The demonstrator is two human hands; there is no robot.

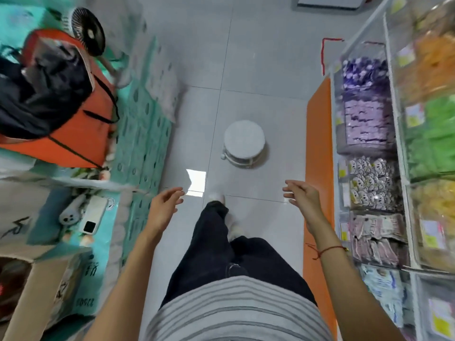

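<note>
Head view, the only one:

- Left hand (165, 205) and right hand (301, 193) were both held out ahead at about waist height, apart from each other. Fingers were loosely curled and slightly spread, holding and touching nothing.
- The white round stool (244, 141) stood upright on the glossy tiled floor (258, 57), mid-aisle, ahead of both hands and well apart from them. It looked like the target.
- One leg was forward, with the shoe (218, 196) between the hands and short of the stool.
- The right forearm ran close beside the orange shelf edge (317, 143). There was a red string (330, 249) on that wrist.

Risks, my read:
- The tile looked slick, so a one-sided grab or a toe bump could make the stool skid or tip.
- The aisle was narrow. Swinging the stool up could clip the shelf edge or the clear bins (369, 119), and the wrist string could catch on something.
- The stacked teal packs (142, 143) on the left could get knocked.
- The edges of the frame were blurred, so clearances were hard to judge.

Counts:
- Stool: 1
- Hands: 2, both empty
- Fan (87, 30): 1
- Orange bag (73, 134): 1
- White phone (92, 217): 1
- Bins: 5 in the near column; the far column was too blurred to count.
</note>
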